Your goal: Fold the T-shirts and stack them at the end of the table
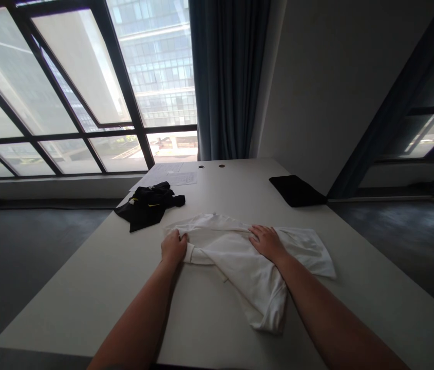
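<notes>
The white garment (232, 241) lies on the table (86, 303), inside its edges, one tip pointing nearer. The left hand (174, 246) grips its left end; the right hand (266, 241) rests spread on top. Black cloth (149, 203) and a black mat (297, 191) flank the farther tabletop, by opposite side edges.

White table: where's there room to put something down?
Bare tabletop shows between the black garment and the flat black item, and near left, beside the left forearm. Crowded: mid-table, where left hand and right hand are on the white garment, and far left, around the papers.
</notes>
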